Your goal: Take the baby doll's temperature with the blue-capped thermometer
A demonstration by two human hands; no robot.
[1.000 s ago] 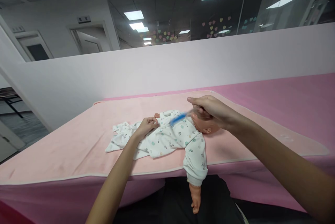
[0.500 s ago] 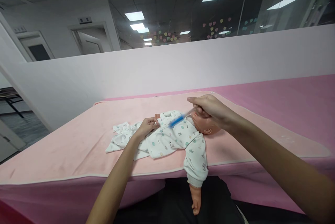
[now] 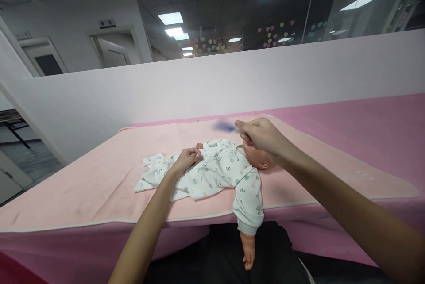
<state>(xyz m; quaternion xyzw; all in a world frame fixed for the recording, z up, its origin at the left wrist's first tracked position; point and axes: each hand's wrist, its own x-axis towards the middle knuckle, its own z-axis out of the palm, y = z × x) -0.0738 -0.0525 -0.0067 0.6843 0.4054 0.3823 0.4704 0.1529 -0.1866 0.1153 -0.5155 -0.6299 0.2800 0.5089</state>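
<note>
A baby doll in a white printed outfit [image 3: 212, 178] lies on its back, its head [image 3: 257, 156] to the right and one arm [image 3: 248, 248] hanging over the near edge. Above the head, my right hand [image 3: 260, 136] is closed round a slim stick whose blue end [image 3: 224, 126] points left and is smeared by motion. My right hand partly covers the doll's head. On the doll's lower body rests my left hand [image 3: 188, 160], its fingers curled in; whatever they may hold is hidden.
A peach mat [image 3: 99, 178] with a pale edge lies under the doll, over a pink cloth [image 3: 372, 129]. Behind stands a low white wall [image 3: 212, 85] with glass above it. My dark-clothed lap [image 3: 219, 253] is below the near edge.
The blue end of the stick has swung up and away from above the doll's chest, with my right hand tilting slightly. My left hand and the doll stay put.
</note>
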